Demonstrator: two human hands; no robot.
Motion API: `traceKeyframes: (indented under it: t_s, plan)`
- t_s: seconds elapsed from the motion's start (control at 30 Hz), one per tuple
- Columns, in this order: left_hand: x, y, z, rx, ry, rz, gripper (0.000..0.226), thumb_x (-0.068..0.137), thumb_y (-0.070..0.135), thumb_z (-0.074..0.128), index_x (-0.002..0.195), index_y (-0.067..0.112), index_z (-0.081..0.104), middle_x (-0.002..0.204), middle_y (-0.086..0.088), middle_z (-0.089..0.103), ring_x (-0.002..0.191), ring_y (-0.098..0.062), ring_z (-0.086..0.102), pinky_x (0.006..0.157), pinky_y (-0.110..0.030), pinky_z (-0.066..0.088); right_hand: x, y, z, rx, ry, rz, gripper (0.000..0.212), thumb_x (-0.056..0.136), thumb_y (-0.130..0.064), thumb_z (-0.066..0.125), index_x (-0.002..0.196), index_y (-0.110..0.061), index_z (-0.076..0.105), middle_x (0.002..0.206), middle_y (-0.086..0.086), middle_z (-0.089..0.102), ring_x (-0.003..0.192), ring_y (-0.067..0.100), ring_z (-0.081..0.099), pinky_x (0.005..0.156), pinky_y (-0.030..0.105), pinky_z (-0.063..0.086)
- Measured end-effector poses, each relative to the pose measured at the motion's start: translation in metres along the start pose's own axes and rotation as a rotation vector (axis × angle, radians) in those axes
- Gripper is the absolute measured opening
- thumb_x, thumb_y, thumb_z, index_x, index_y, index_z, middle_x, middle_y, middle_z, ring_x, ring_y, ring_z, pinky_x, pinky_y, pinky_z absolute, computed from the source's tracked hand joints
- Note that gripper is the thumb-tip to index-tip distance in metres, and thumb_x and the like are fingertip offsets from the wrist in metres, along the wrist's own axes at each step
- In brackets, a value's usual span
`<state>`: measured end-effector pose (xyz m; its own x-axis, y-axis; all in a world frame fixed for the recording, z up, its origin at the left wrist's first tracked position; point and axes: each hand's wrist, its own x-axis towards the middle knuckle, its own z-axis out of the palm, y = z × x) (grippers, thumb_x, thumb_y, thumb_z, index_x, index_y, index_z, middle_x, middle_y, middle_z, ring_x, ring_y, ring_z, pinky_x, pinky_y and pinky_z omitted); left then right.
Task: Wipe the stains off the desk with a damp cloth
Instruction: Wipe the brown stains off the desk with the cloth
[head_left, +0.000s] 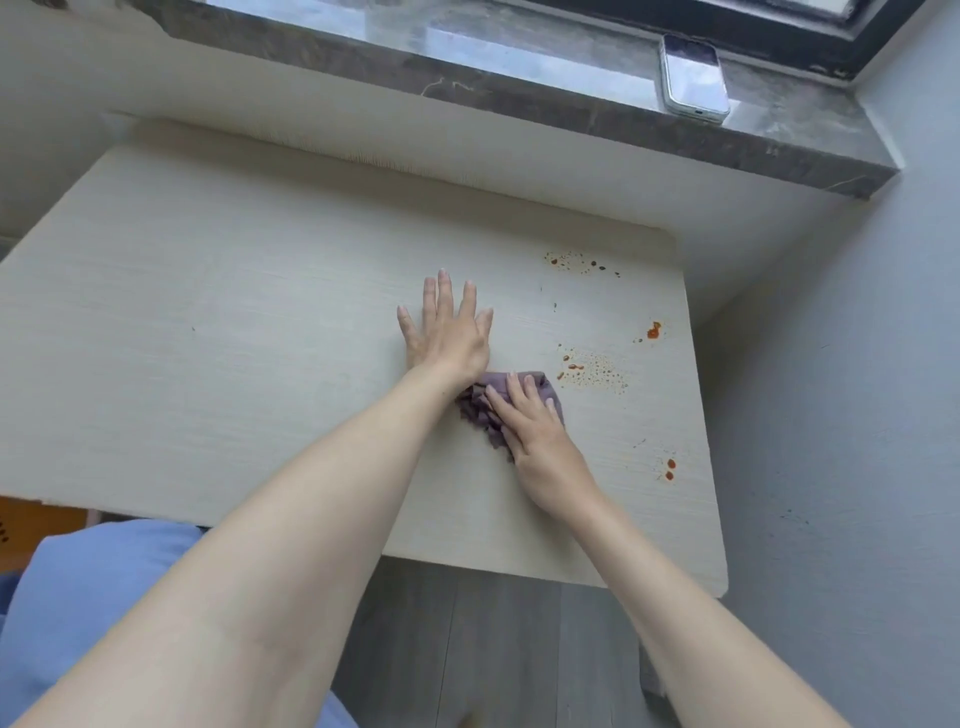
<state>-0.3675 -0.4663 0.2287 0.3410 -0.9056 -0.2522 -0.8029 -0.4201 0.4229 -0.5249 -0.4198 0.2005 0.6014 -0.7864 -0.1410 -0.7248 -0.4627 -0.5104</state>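
Head view: both hands down on the desk, cloth under the right

Desk (208, 312): pale wood-grain top, far edge just below a dark stone windowsill (519, 98), right edge close to a grey wall (857, 415).

Cloth (479, 411): purple, bunched, lying on the right half of the desk, nearer the front edge than the far one. Right hand (535, 431) lies on top of it, fingers fairly straight and laid flat, pressing down rather than gripping. The thumb side is hard to make out.

Left hand (447, 332): palm down on bare desk just beyond the cloth, fingers straight and spread, holding nothing. Its wrist crosses right beside the cloth's far-left corner.

Stains, all toward the right edge:
- speckled patch (592, 371) of orange-brown drops, just right of the cloth, a thin gap between them
- bright orange blob (653, 330) further right, near the edge
- scattered dots (582, 262) toward the far right corner
- two small red spots (669, 467) near the right edge, closer to the front

Nothing lies between cloth and the nearest patch. The left forearm lies along the cloth's left side.

Around: phone (693, 78) face up on the windowsill, right end, well apart from the desk. Grey plank floor (467, 623) below the front edge. Blue fabric (104, 571) at lower left, partly under the desk's front edge.
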Motion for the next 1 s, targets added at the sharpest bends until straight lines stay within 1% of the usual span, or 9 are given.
traceKeyframes:
  t_s: [0.07, 0.13, 0.27, 0.4, 0.47, 0.6, 0.8, 0.93, 1.0]
  plan:
    - [0.016, 0.002, -0.002, 0.073, 0.008, 0.003, 0.053, 0.102, 0.038, 0.016, 0.151, 0.025, 0.001, 0.158, -0.002, -0.018, 0.144, -0.019, -0.02, 0.112, -0.053, -0.013, 0.007, 0.016, -0.01, -0.012, -0.027, -0.026, 0.049, 0.103, -0.014, 0.033, 0.149, -0.028, 0.022, 0.159, -0.005, 0.002, 0.143, 0.003, -0.01, 0.112, 0.022, -0.01]
    - [0.026, -0.004, 0.0, 0.142, -0.011, 0.013, 0.054, 0.102, 0.038, 0.017, 0.151, 0.026, -0.001, 0.157, -0.002, -0.02, 0.144, -0.019, -0.021, 0.111, -0.055, -0.013, 0.023, 0.018, -0.012, -0.011, 0.001, 0.025, 0.049, 0.102, -0.014, 0.034, 0.149, -0.028, 0.024, 0.159, -0.003, 0.004, 0.146, 0.009, -0.007, 0.114, 0.025, -0.009]
    - [0.04, -0.019, 0.002, 0.112, -0.159, 0.024, 0.056, 0.1, 0.045, 0.016, 0.149, 0.033, -0.007, 0.155, 0.002, -0.025, 0.142, -0.015, -0.025, 0.109, -0.056, -0.015, 0.046, 0.003, -0.005, -0.051, 0.089, 0.131, 0.061, 0.097, -0.003, 0.037, 0.15, -0.029, 0.021, 0.16, -0.002, 0.001, 0.147, 0.015, -0.008, 0.116, 0.034, -0.009]
    - [0.046, -0.022, -0.006, 0.079, -0.268, 0.025, 0.055, 0.101, 0.042, 0.019, 0.149, 0.035, -0.007, 0.155, 0.004, -0.026, 0.142, -0.015, -0.026, 0.11, -0.057, -0.014, 0.039, 0.025, -0.028, -0.137, -0.054, -0.088, 0.06, 0.099, -0.008, 0.037, 0.151, -0.03, 0.016, 0.159, -0.006, -0.001, 0.144, 0.006, -0.01, 0.118, 0.033, -0.005]
    - [0.046, -0.02, -0.006, 0.105, -0.261, 0.022, 0.057, 0.101, 0.039, 0.021, 0.149, 0.035, -0.009, 0.154, 0.004, -0.028, 0.141, -0.015, -0.027, 0.109, -0.058, -0.014, 0.055, 0.039, -0.043, -0.143, -0.111, -0.097, 0.056, 0.101, -0.012, 0.035, 0.15, -0.031, 0.017, 0.159, -0.008, 0.001, 0.143, 0.003, -0.009, 0.118, 0.031, -0.004]
    - [0.047, -0.018, -0.005, 0.1, -0.264, 0.019, 0.057, 0.1, 0.039, 0.022, 0.148, 0.035, -0.009, 0.154, 0.004, -0.028, 0.141, -0.016, -0.028, 0.109, -0.058, -0.014, 0.092, 0.024, -0.032, -0.104, 0.099, 0.146, 0.065, 0.094, -0.001, 0.037, 0.151, -0.027, 0.019, 0.16, 0.0, 0.001, 0.147, 0.017, -0.006, 0.117, 0.038, -0.005]
    - [0.048, -0.021, -0.002, 0.097, -0.25, 0.0, 0.056, 0.101, 0.041, 0.021, 0.148, 0.037, -0.009, 0.154, 0.006, -0.028, 0.141, -0.015, -0.028, 0.109, -0.057, -0.015, 0.091, 0.039, -0.049, -0.096, -0.069, 0.018, 0.066, 0.094, 0.003, 0.035, 0.151, -0.027, 0.018, 0.16, -0.001, -0.002, 0.147, 0.015, -0.008, 0.117, 0.037, -0.005]
    - [0.048, -0.018, -0.003, 0.084, -0.252, -0.002, 0.057, 0.1, 0.039, 0.021, 0.148, 0.037, -0.009, 0.154, 0.006, -0.028, 0.141, -0.014, -0.027, 0.109, -0.056, -0.016, 0.118, 0.025, -0.047, -0.11, 0.055, 0.16, 0.064, 0.094, 0.0, 0.035, 0.152, -0.023, 0.018, 0.16, 0.003, -0.002, 0.147, 0.02, -0.007, 0.116, 0.044, -0.004]
    - [0.046, -0.019, -0.002, 0.085, -0.246, -0.009, 0.056, 0.1, 0.04, 0.021, 0.148, 0.038, -0.008, 0.154, 0.006, -0.027, 0.141, -0.013, -0.027, 0.109, -0.056, -0.015, 0.118, 0.015, -0.042, -0.135, 0.035, 0.175, 0.062, 0.096, -0.005, 0.035, 0.152, -0.021, 0.014, 0.16, 0.004, -0.004, 0.147, 0.022, -0.009, 0.116, 0.046, -0.003]
